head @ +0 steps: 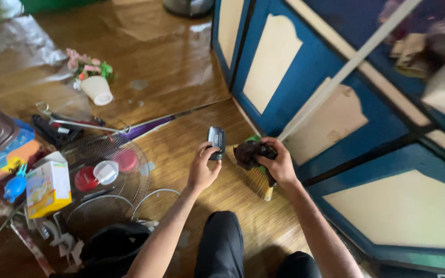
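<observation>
The left hand (202, 169) grips a small dark grey oblong device (216, 142) upright above the wooden floor (171, 77). The right hand (279, 163) is closed on a crumpled dark cloth (248, 153) just beside it, over a straw broom head (258, 180). The step in hand looks like wiping; bringing cloth and device together calls for steady holds.

Toppled white flowerpot (97, 88), wire fan grille (110, 177), yellow carton (47, 188) (all on wooden floor (150, 56)), blue cabinet (305, 67).

A glossy brown wooden floor (145, 46) fills the left and centre; blue cabinet doors (305, 67) with cream panels (271, 54) occupy the right.
</observation>
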